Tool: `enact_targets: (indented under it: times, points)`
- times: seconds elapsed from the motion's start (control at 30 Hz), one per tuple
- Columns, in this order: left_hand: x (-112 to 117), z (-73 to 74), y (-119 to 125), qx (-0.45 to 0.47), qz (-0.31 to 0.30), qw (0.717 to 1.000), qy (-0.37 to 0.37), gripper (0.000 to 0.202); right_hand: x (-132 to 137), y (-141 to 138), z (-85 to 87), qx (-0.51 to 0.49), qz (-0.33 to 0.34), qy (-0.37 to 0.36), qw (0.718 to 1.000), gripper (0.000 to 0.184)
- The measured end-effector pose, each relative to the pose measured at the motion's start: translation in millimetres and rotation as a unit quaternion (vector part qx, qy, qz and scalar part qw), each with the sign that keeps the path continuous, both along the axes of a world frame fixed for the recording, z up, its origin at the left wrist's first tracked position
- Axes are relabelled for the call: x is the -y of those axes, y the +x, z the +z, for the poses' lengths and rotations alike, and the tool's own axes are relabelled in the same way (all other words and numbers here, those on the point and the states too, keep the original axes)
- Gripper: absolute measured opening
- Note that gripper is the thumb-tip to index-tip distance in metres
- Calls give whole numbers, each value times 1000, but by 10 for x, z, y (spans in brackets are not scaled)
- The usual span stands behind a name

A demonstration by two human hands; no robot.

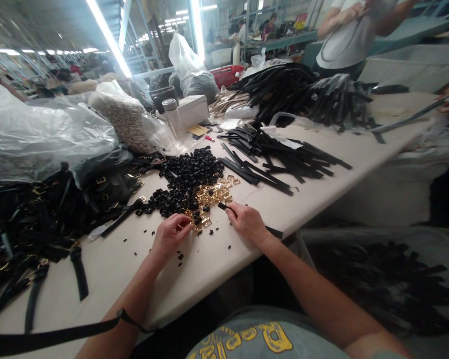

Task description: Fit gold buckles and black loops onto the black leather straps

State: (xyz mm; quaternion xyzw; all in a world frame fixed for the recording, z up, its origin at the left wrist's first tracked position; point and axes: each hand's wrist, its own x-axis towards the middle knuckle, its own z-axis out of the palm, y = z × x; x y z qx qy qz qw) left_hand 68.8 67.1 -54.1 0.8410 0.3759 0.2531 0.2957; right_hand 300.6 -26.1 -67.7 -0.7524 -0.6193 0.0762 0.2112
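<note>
A worker's hands sort fittings on a crowded factory surface (108, 259). A heap of black loops (183, 179) and a smaller spread of gold buckles (213, 194) lie directly beyond the fingers. Loose cut straps (277, 159) fan out to the right. Tangled buckled belts (30, 219) and a clear plastic bag (41, 134) hem in the left side. A jar (171, 115) and a white box (192, 109) stand farther back, and a co-worker in a white shirt (347, 40) stands at the far end.

The left hand (170, 234) lies palm down, its fingertips closed on a gold buckle (187, 227) at the pile's near edge. The right hand (247, 222) grips a black strap (222, 205) whose tip pokes out past the thumb, its tail showing behind the wrist.

Both forearms cross the surface's near edge, which runs diagonally just below the wrists. Bare surface, dotted with small black bits, lies between the hands and to the left hand's left. Off the edge on the right is a bin of straps (377, 279)
</note>
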Motion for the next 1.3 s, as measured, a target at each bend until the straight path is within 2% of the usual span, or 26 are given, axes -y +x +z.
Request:
enact_targets:
  times: [0.27,0.43,0.53,0.7,0.83,1.03,1.17,1.3]
  points:
    - [-43,174,62,-80,-67,993,47,12,0,18,-2,-6,14,7,1000,27]
    - [-44,131,210,-109,-86,985,101,14,1,22,-1,-15,12,2,1000,27]
    - [-65,56,249,-118,-79,983,113,10,6,23,5,-18,17,9,1000,28]
    - [-73,-13,224,-104,-56,990,82,7,10,19,16,-19,17,15,1000,29]
    - [-67,-5,173,-97,-24,989,105,9,12,19,13,-20,16,15,1000,29]
    - [-189,29,25,-109,17,981,162,9,9,25,0,-16,17,9,1000,28]
    - [-182,27,-17,-109,15,982,156,14,3,27,2,-14,18,4,1000,28]
    - [-75,54,73,-134,10,976,170,17,-3,29,4,-13,16,2,1000,29]
